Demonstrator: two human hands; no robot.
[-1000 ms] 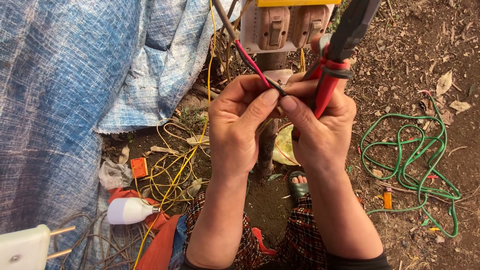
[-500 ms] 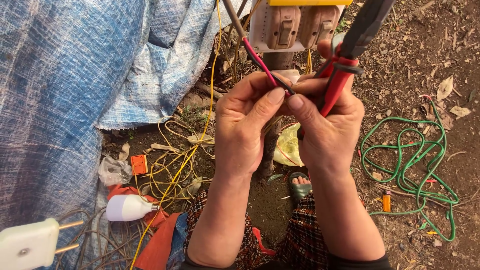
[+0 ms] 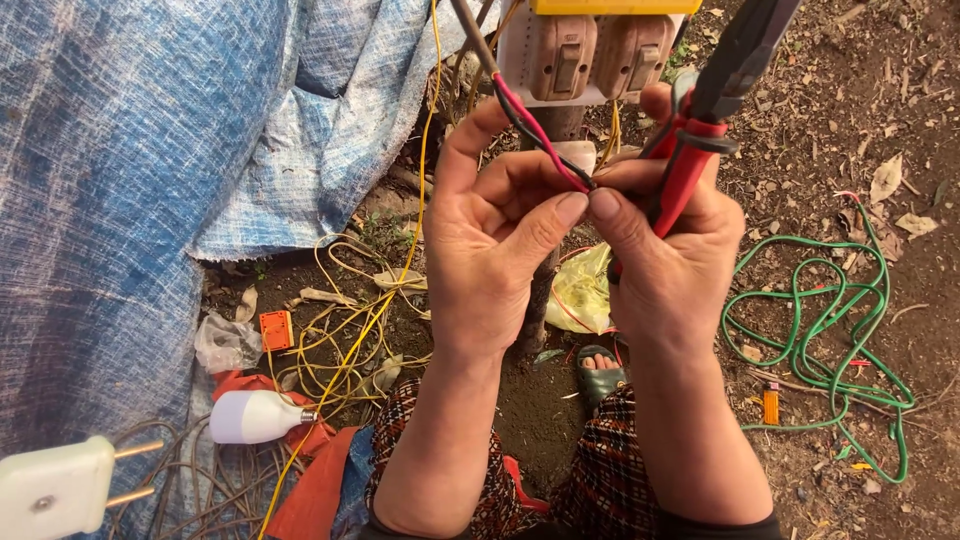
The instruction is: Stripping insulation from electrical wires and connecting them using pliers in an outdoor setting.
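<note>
I've got the blue tarp (image 3: 130,170) filling the whole left side, draped down to the dirt ground (image 3: 880,110), which takes the right w/ dry leaves on it. Far centre, a white switch board (image 3: 585,60) w/ two brown switches sits on a post, yellow strip along its top edge. Right of my hands, a green wire (image 3: 830,330) lies in loose coils on the dirt, well apart from the work. Left-centre there's a tangle of yellow wire (image 3: 345,320), one strand running up to the far edge. My left hand (image 3: 490,250) and right hand (image 3: 670,260) meet mid-frame, just near the board. Left thumb & forefinger are pinched together on the red and black wires (image 3: 530,125), which come down from the far left; right thumb tip presses against the same spot, touching the left thumb. Right hand is also wrapped round red-handled pliers (image 3: 700,140), dark head pointing far-right. Near left corner: white plug (image 3: 55,490) w/ two pins, then a white bulb (image 3: 255,415) on red cloth, a small orange box (image 3: 275,330), and an orange lighter (image 3: 771,404) by the green coils.
</note>
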